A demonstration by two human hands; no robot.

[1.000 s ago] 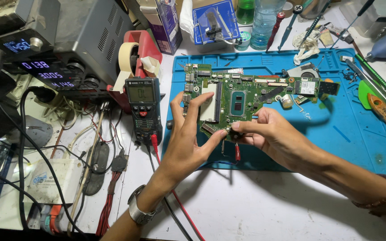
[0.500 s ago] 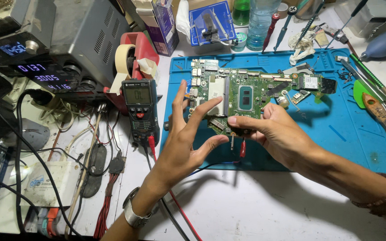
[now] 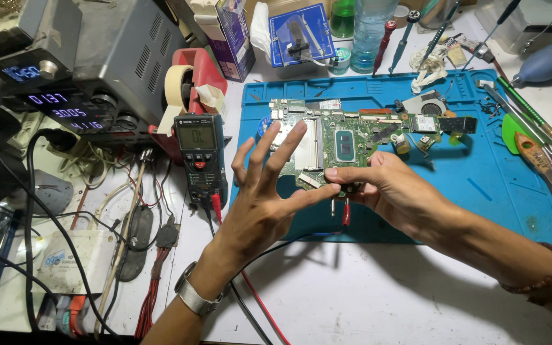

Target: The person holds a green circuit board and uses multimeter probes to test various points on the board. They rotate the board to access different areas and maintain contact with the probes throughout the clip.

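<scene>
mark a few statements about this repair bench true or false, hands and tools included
1. The circuit board lies on a blue mat. True.
2. The left hand is clenched in a fist. False: its fingers are spread open.
3. The right hand pinches the probes at the board's near edge. True.
4. The multimeter sits to the right of the mat. False: it is to the left of it.
5. A brush lies at the mat's right edge. True.
</scene>
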